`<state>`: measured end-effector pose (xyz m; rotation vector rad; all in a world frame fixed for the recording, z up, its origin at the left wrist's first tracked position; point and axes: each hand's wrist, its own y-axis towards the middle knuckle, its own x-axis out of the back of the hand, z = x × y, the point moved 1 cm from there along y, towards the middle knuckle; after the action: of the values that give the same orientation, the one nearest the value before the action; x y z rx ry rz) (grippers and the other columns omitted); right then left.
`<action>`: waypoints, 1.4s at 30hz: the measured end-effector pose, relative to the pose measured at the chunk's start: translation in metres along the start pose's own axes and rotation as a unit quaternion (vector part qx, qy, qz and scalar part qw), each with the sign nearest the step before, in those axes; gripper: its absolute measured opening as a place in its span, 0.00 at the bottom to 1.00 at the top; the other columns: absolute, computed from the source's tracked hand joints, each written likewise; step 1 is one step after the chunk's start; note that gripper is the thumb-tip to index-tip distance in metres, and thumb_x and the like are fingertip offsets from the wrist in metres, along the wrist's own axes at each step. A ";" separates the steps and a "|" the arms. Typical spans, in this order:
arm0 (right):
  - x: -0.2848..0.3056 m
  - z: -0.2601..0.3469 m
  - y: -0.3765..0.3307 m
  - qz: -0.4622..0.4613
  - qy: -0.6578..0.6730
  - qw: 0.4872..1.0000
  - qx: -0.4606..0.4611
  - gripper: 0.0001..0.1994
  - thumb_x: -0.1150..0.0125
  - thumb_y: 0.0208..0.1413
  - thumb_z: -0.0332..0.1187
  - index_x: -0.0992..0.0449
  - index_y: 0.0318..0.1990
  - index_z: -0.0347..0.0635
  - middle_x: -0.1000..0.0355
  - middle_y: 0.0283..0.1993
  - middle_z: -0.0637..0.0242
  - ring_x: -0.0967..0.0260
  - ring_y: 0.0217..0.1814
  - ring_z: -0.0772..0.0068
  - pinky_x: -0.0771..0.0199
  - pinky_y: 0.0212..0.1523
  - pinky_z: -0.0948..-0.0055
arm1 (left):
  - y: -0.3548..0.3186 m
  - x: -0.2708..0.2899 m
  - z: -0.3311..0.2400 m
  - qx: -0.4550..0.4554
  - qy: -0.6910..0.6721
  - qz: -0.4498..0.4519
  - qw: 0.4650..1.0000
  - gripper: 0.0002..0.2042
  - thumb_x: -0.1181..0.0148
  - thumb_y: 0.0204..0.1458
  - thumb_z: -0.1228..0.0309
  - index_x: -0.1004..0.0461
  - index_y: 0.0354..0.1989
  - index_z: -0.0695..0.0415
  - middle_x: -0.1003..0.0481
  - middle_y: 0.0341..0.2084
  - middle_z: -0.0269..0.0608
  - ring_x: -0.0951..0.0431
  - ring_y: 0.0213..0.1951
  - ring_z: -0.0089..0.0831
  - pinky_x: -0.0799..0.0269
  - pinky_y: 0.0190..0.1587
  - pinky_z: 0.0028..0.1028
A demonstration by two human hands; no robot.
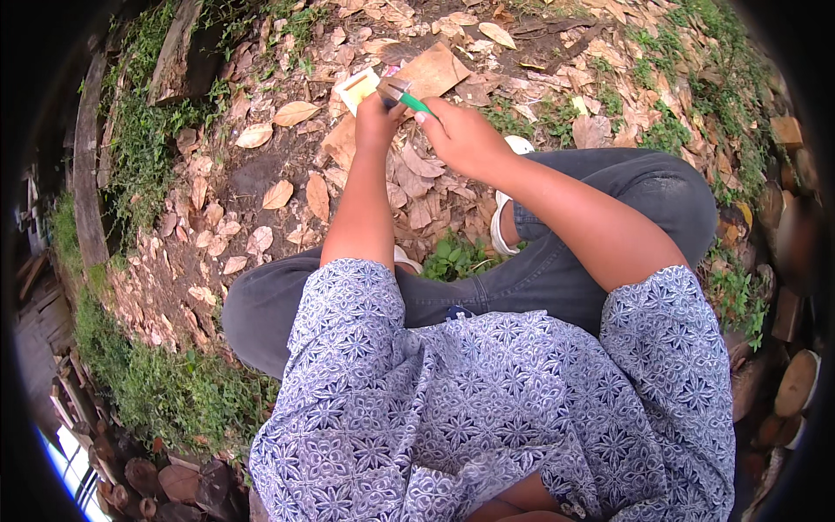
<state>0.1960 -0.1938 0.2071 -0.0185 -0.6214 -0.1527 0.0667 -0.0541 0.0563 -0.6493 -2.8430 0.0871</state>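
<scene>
My right hand (pixel 461 135) is closed round the green handle of what looks like a small hammer (pixel 409 100). Its dark metal head lies just above my left hand (pixel 376 122). The fingers of that hand are curled under the head, and what they pinch is hidden. Just beyond them is a small cream-coloured frame or shallow box (pixel 355 90) with a yellow inside. A flat brown board (pixel 439 71) lies on the ground behind the tool, and part of it shows again to the left of my left wrist.
Dry leaves (pixel 278 195) cover much of the bare soil, with green weeds (pixel 165 383) at the left. Wooden planks (pixel 90 165) stand at the far left. Cut logs (pixel 796 383) are stacked along the right edge. My bent legs (pixel 626 183) frame the ground before me.
</scene>
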 end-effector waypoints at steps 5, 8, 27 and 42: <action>0.011 0.064 0.007 0.011 0.090 0.996 0.013 0.14 0.50 0.68 0.38 0.25 0.47 0.37 0.26 0.26 0.48 0.25 0.29 0.44 0.31 0.32 0.52 | -0.001 0.023 0.027 -0.021 -0.022 -0.037 0.999 0.08 0.33 0.52 0.75 0.20 0.40 0.59 0.19 0.28 0.38 0.21 0.28 0.25 0.26 0.34 0.29; 0.008 0.053 0.003 -0.013 0.094 0.994 0.055 0.13 0.50 0.68 0.39 0.25 0.45 0.38 0.27 0.25 0.48 0.26 0.29 0.43 0.31 0.31 0.51 | -0.010 0.022 0.006 -0.067 0.073 -0.051 0.994 0.07 0.33 0.52 0.74 0.21 0.38 0.60 0.20 0.26 0.43 0.21 0.27 0.29 0.25 0.34 0.31; 0.002 0.048 0.008 0.035 0.062 0.997 -0.006 0.14 0.51 0.68 0.40 0.28 0.49 0.41 0.26 0.29 0.46 0.27 0.31 0.39 0.32 0.32 0.49 | 0.003 0.021 0.032 -0.060 0.038 -0.031 0.997 0.08 0.30 0.49 0.75 0.20 0.36 0.60 0.19 0.27 0.40 0.20 0.29 0.30 0.25 0.35 0.32; 0.005 0.013 0.040 -0.117 0.141 0.980 0.083 0.17 0.46 0.68 0.44 0.24 0.51 0.39 0.24 0.28 0.57 0.27 0.28 0.64 0.30 0.32 0.63 | 0.011 0.014 0.005 -0.014 0.016 -0.134 0.991 0.12 0.31 0.56 0.65 0.25 0.30 0.61 0.24 0.21 0.33 0.26 0.25 0.21 0.29 0.30 0.25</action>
<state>0.1983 -0.1546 0.2219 0.2346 -0.3489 -0.3240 0.0581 -0.0378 0.0526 -0.2655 -2.8742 -0.0083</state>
